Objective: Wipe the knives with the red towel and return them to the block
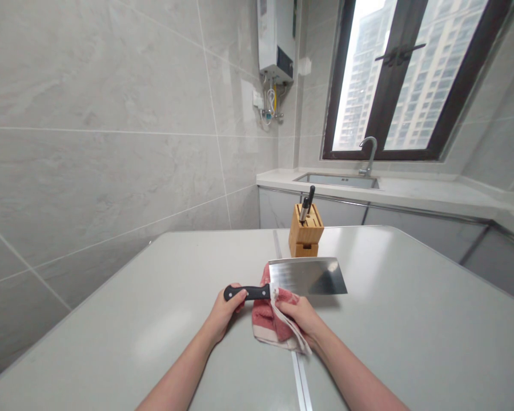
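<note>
My left hand (226, 308) is closed around the black handle of a cleaver (310, 276), thumb on top. The broad steel blade points right and is held above the table. In my right hand (302, 317) is a red and white cloth (268, 322), pinched around the lower part of the blade near the handle. Part of the cloth shows behind the blade's upper left corner, and its white hem hangs below. Just beyond the blade stands a wooden knife block (307, 231) with two handles sticking up from its slots.
The pale table (188, 262) has a metal seam (298, 377) down its middle. Behind it are a counter with a sink (338, 181) and a faucet (370, 154) below a window. A tiled wall runs along the left, with a water heater (276, 43) in the corner.
</note>
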Motion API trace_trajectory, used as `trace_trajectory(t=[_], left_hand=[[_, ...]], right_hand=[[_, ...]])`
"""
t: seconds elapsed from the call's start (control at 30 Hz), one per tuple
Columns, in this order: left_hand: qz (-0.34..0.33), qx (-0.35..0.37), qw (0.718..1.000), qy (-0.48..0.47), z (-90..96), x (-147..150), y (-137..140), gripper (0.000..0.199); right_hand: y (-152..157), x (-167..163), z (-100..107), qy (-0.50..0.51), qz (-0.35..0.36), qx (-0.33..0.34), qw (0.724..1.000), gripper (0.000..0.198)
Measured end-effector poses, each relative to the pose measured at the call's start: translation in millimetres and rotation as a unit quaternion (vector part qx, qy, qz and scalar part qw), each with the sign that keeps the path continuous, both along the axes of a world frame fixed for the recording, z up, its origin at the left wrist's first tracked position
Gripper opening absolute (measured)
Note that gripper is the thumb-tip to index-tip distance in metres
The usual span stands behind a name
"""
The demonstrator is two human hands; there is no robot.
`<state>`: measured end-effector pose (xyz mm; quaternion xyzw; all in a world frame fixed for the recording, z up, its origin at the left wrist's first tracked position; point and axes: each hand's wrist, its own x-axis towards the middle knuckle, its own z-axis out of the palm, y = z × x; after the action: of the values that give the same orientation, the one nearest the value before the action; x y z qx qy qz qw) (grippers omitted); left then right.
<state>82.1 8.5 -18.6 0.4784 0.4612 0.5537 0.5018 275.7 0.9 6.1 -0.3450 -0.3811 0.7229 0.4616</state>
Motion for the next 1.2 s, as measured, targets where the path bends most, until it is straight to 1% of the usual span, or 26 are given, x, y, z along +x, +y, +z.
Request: trace_trajectory(t=[0.43, 0.8, 0.93, 1.07, 1.2], left_hand=[[-0.015, 0.007, 1.0, -0.001, -1.8, -2, 0, 0.026], [-0.012, 0.005, 1.0, 0.006, -2.6, -1, 1, 0.026], [-0.014, 0.009, 1.0, 0.005, -2.5, -1, 1, 0.026], [-0.015, 0.006, 1.0, 0.002, -2.0, -2, 1, 0.025], [-0.019, 0.008, 1.0, 0.0, -1.1, -1, 0, 0.025]], right_hand=[[1, 1, -3, -0.011, 0.0, -0.002, 1.0, 0.03], [6, 2, -12, -0.001, 0.004, 0.004, 1.0, 0.031], [5, 2, -10, 0.007, 0.009, 0.002, 1.0, 0.034], [2, 1, -3, 0.041, 0.015, 0.004, 0.999, 0.038], [1, -1, 0, 0.061, -0.009, 0.016, 0.998, 0.037]])
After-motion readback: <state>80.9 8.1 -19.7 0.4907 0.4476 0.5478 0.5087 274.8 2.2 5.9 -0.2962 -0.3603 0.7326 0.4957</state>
